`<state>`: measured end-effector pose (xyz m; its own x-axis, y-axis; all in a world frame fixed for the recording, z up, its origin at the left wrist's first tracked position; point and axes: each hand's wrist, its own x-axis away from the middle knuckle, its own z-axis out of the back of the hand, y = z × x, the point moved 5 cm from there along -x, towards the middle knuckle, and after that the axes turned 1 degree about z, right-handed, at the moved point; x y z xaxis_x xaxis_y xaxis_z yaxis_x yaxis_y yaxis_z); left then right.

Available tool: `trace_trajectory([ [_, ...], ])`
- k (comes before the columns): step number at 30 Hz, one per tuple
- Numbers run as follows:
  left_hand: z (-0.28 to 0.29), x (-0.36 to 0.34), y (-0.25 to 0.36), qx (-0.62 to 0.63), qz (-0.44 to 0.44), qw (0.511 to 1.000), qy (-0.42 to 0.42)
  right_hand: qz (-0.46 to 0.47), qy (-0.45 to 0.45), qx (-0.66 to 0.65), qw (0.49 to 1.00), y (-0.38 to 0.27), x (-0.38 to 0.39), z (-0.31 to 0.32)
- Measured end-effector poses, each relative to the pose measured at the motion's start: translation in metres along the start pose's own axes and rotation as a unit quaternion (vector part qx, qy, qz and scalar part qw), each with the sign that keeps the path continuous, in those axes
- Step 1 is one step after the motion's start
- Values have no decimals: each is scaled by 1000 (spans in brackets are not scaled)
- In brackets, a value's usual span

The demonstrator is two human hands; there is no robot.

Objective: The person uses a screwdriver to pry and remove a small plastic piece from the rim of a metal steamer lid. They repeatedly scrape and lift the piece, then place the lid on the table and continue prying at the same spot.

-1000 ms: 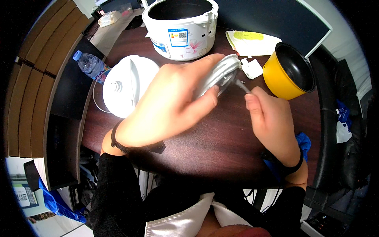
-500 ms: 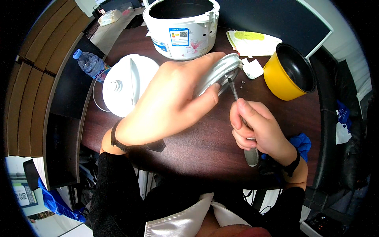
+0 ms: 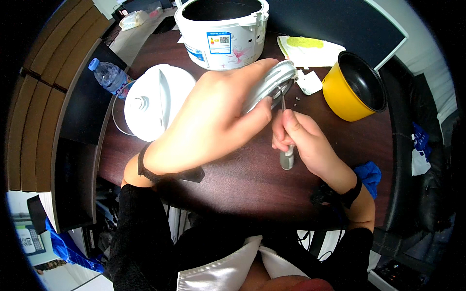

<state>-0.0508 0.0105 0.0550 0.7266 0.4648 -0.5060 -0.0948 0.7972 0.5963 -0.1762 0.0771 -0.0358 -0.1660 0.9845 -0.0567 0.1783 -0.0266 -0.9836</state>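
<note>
Right hand (image 3: 307, 138), curled round grey-handled tool (image 3: 287, 160), shifts toward desk's (image 3: 247, 186) far edge; tip now reaches round white part (image 3: 277, 76) clasped in left hand (image 3: 208, 116), seemingly positioned.

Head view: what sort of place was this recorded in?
Probably an office or similar workspace, though the view can't confirm it: a dark desk, an upright dark partition with a pale edge behind it, and a black shelf unit to the left.

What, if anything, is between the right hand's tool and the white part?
Nothing visible: from the right hand, the tool extends to the white part, which the left hand holds from the left. Contact unclear.
</note>
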Motion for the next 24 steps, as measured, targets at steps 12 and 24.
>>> trace_trajectory([
  [12, -3, -1, 0, -7, 2, 1000, 11, 32, 38, -39, 998, 7, -2, -2],
  [24, -5, -4, -3, -11, -5, 1000, 14, 36, 0, -27, 999, 8, -8, 11],
])
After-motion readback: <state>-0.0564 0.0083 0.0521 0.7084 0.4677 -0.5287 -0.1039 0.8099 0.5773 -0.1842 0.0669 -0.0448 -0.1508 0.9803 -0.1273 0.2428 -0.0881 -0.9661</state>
